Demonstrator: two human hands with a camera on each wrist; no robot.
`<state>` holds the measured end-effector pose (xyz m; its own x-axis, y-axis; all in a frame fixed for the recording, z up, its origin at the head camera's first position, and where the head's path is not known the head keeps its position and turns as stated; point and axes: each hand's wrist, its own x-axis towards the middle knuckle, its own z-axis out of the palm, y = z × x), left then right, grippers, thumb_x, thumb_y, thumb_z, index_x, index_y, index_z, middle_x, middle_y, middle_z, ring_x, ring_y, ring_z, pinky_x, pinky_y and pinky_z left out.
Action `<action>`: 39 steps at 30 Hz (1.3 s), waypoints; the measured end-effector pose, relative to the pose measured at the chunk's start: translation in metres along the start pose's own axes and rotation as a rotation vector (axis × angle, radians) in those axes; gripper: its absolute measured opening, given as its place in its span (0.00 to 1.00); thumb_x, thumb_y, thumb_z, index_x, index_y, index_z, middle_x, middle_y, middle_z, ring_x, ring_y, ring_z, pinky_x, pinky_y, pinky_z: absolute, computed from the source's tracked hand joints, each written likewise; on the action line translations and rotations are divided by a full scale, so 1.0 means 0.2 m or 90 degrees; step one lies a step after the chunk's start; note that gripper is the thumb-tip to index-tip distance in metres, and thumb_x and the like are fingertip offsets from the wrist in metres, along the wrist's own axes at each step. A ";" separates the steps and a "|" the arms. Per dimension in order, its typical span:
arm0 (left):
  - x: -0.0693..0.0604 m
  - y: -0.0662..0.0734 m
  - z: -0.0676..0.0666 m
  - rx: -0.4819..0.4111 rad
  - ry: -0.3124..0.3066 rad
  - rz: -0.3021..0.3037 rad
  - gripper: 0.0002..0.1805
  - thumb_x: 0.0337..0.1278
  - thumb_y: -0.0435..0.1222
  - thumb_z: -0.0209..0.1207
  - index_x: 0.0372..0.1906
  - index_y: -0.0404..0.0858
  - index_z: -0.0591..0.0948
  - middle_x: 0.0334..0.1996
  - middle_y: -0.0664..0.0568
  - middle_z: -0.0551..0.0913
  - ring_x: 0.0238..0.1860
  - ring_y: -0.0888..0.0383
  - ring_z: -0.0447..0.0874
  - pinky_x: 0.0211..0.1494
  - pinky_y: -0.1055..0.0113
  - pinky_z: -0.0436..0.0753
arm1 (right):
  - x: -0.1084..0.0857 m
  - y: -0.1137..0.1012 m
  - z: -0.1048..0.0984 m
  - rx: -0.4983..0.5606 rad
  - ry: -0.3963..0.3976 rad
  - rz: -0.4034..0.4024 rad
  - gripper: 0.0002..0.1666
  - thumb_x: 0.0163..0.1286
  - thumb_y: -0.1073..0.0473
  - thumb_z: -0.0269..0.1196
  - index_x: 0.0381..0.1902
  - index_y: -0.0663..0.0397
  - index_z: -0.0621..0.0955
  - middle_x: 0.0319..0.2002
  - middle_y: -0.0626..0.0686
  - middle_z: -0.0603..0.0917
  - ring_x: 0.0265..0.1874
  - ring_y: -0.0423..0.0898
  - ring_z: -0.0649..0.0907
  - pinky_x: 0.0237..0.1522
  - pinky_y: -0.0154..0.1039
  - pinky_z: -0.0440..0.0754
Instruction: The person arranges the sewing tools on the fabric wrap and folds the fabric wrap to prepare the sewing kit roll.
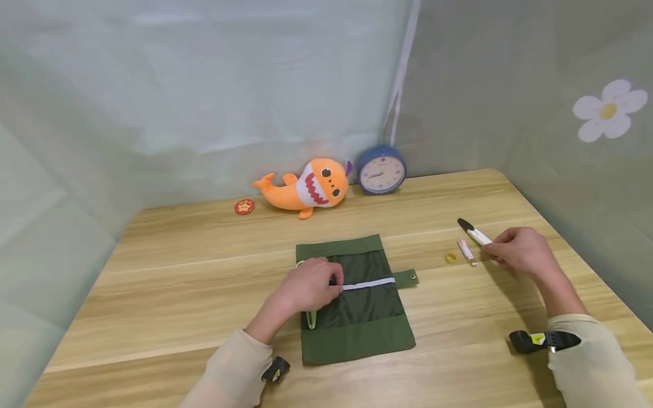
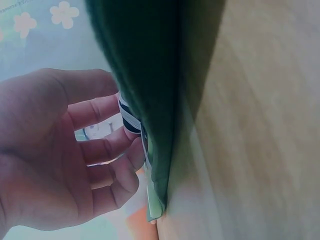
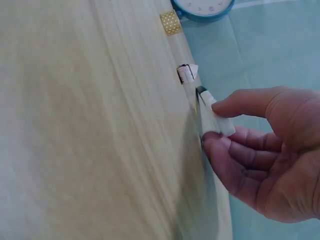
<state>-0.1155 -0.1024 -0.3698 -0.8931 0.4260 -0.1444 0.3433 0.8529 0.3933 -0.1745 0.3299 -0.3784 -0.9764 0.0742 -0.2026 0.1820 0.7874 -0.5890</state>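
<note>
And the right hand (image 1: 522, 249) pinches the pen (image 1: 479, 236) by its near end, leaving the far end free, while the left hand (image 1: 312, 285) pinches the strap (image 1: 368, 284), seemingly steadying it.

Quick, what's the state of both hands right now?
Left hand: closed, pinching at the white elastic band.
Right hand: closed, holding the white pen with a black end.

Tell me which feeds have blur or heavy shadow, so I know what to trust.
Head: fairly clear, soft shadow on the table beside the right hand; left wrist: table grain blurred, backdrop hazy, green case dark; right wrist: broad shadow on the table below the hand, grain soft, but the pen clear in outline.
</note>
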 end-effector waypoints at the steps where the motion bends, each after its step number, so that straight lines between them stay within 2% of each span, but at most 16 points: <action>1: 0.00 0.00 0.00 -0.001 0.000 0.001 0.06 0.70 0.38 0.65 0.34 0.48 0.84 0.36 0.52 0.81 0.41 0.53 0.78 0.43 0.54 0.80 | 0.00 0.00 0.00 0.022 -0.001 0.004 0.22 0.70 0.53 0.70 0.46 0.70 0.80 0.26 0.49 0.85 0.25 0.40 0.83 0.27 0.36 0.81; 10: 0.00 0.00 0.00 -0.004 -0.003 -0.001 0.05 0.70 0.37 0.63 0.36 0.48 0.84 0.37 0.52 0.81 0.42 0.51 0.78 0.42 0.53 0.80 | 0.04 0.06 0.02 0.215 -0.014 0.026 0.25 0.75 0.59 0.67 0.56 0.76 0.75 0.31 0.43 0.86 0.29 0.33 0.88 0.37 0.34 0.89; 13: 0.00 0.00 0.00 -0.001 -0.005 -0.001 0.05 0.70 0.37 0.63 0.36 0.48 0.83 0.37 0.52 0.81 0.43 0.51 0.78 0.41 0.53 0.79 | 0.06 0.07 0.03 0.291 -0.022 0.032 0.22 0.75 0.62 0.66 0.56 0.76 0.74 0.30 0.42 0.87 0.29 0.34 0.89 0.39 0.35 0.89; 16: 0.00 0.00 0.00 0.000 -0.006 -0.001 0.05 0.70 0.37 0.64 0.35 0.48 0.83 0.36 0.52 0.81 0.42 0.51 0.78 0.40 0.53 0.79 | 0.07 0.06 0.03 0.341 -0.029 0.038 0.17 0.75 0.63 0.67 0.52 0.71 0.75 0.29 0.42 0.87 0.29 0.35 0.90 0.39 0.34 0.89; 19: 0.00 0.00 0.00 0.000 -0.006 0.000 0.05 0.70 0.37 0.64 0.35 0.48 0.83 0.36 0.52 0.81 0.41 0.51 0.77 0.40 0.53 0.78 | 0.08 0.05 0.03 0.373 -0.031 0.041 0.10 0.74 0.63 0.68 0.46 0.63 0.79 0.28 0.42 0.87 0.28 0.36 0.90 0.39 0.34 0.89; 25: -0.01 0.00 0.00 0.000 -0.009 -0.004 0.04 0.70 0.37 0.64 0.36 0.48 0.84 0.37 0.51 0.81 0.42 0.51 0.77 0.40 0.53 0.79 | 0.08 0.04 0.03 0.408 -0.044 0.035 0.02 0.74 0.65 0.67 0.41 0.57 0.82 0.29 0.42 0.87 0.29 0.36 0.91 0.39 0.33 0.89; 30: 0.00 0.00 0.00 -0.001 -0.008 -0.004 0.04 0.70 0.37 0.64 0.36 0.48 0.84 0.37 0.51 0.81 0.42 0.51 0.77 0.40 0.53 0.79 | 0.08 0.05 0.03 0.451 -0.048 0.032 0.08 0.72 0.66 0.69 0.35 0.48 0.84 0.30 0.44 0.87 0.29 0.37 0.91 0.39 0.33 0.89; 39: 0.00 0.00 0.01 -0.004 -0.005 -0.003 0.04 0.71 0.37 0.64 0.36 0.48 0.84 0.37 0.52 0.81 0.41 0.51 0.77 0.39 0.54 0.79 | 0.08 0.05 0.04 0.549 -0.067 0.039 0.10 0.69 0.68 0.72 0.31 0.47 0.86 0.30 0.46 0.89 0.29 0.39 0.92 0.39 0.33 0.89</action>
<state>-0.1152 -0.1026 -0.3717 -0.8922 0.4249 -0.1530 0.3378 0.8528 0.3982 -0.1880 0.3336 -0.3947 -0.9542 0.0111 -0.2989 0.2991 0.0417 -0.9533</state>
